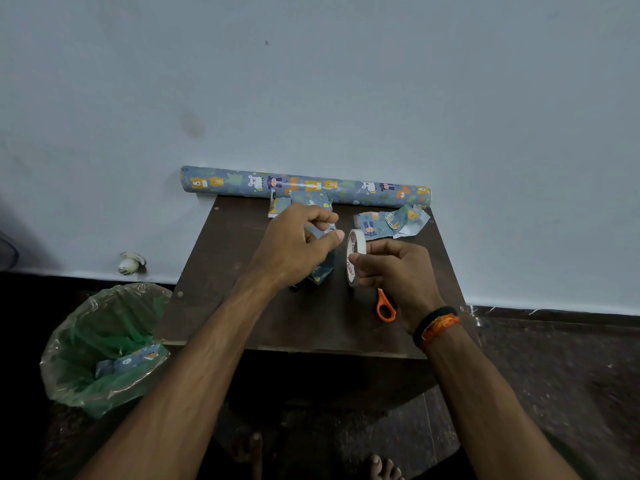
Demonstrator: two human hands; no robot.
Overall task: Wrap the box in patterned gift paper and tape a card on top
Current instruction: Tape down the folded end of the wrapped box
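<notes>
Right hand (391,268) of mine pinches the tape roll (355,256), a flat cream ring with red print, stood on edge between thumb and curled fingers. Just beside it my left hand (298,244) has fingers bent, thumb and forefinger nipped together at the roll's free end; whether tape is between them I cannot tell. Under that hand lies the box (320,271), partly hidden, in glossy blue animal-print paper. Orange-handled scissors (385,306) sit beneath my right wrist. Farther back lie crumpled paper scraps (391,221) and the long paper roll (304,187) against the wall, all on the matte brown table (311,323).
</notes>
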